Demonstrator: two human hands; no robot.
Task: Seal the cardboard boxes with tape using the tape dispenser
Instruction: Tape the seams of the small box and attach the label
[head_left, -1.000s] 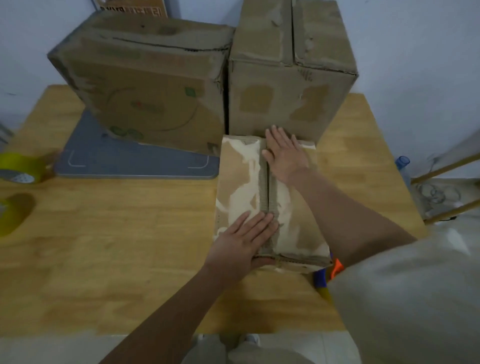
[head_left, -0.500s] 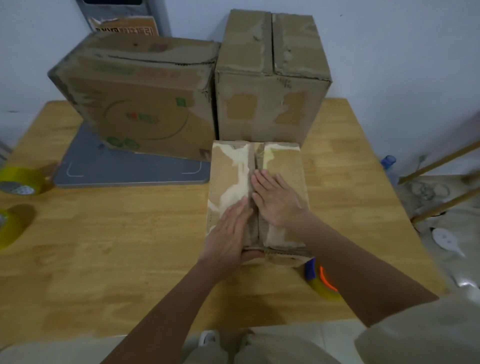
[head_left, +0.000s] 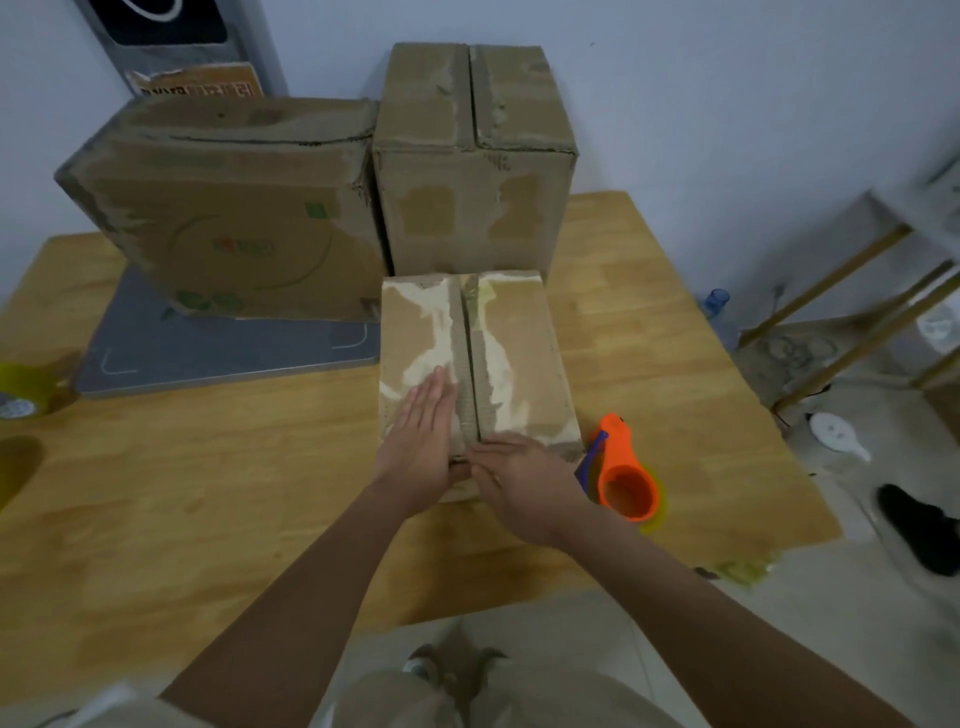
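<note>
Small flat brown cardboard box (head_left: 475, 364), flaps closed along a centre seam, near the middle of the light wooden table (head_left: 208, 493). Left hand (head_left: 423, 434) lies flat on its left flap, fingers straight. Right hand (head_left: 519, 480) rests at the box's near edge, over the seam end. Orange tape dispenser (head_left: 621, 475) just right of the box's near corner. Two large worn cardboard boxes: wide one (head_left: 228, 208) at far left on a grey flat panel (head_left: 208, 353), tall one (head_left: 472, 156) at far centre. Yellow tape roll (head_left: 23, 387) at the left edge.
</note>
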